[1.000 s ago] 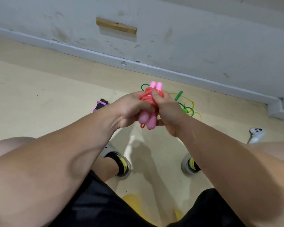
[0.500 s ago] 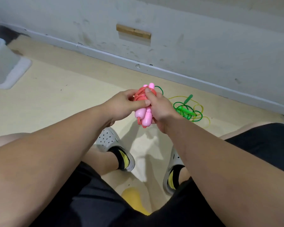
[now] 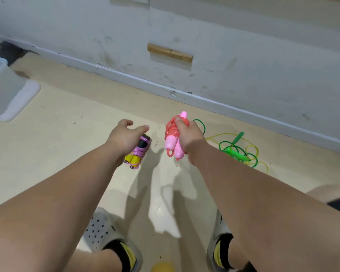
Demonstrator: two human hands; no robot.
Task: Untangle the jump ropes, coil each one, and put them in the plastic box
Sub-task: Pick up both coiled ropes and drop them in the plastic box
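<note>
The left hand (image 3: 126, 137) has let go of the pink jump rope (image 3: 170, 138) and swung out leftward, so only the right hand (image 3: 188, 139) grips the coiled bundle, fingers curled round cord and handles. The left fingers (image 3: 128, 122) are loosely spread, holding nothing, above a purple coiled rope (image 3: 138, 152) on the floor (image 3: 67, 144) (possibly brushing it; the hand hides the contact). A green rope (image 3: 237, 150) lies tangled to the right, and the plastic box (image 3: 0, 85) stands far left.

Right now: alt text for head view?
The right hand holds a coiled red jump rope with pink handles; the open left hand is over a coiled purple jump rope with black-and-yellow handles on the beige floor. A tangled green-and-yellow jump rope lies to the right, a translucent plastic box far left.
</note>
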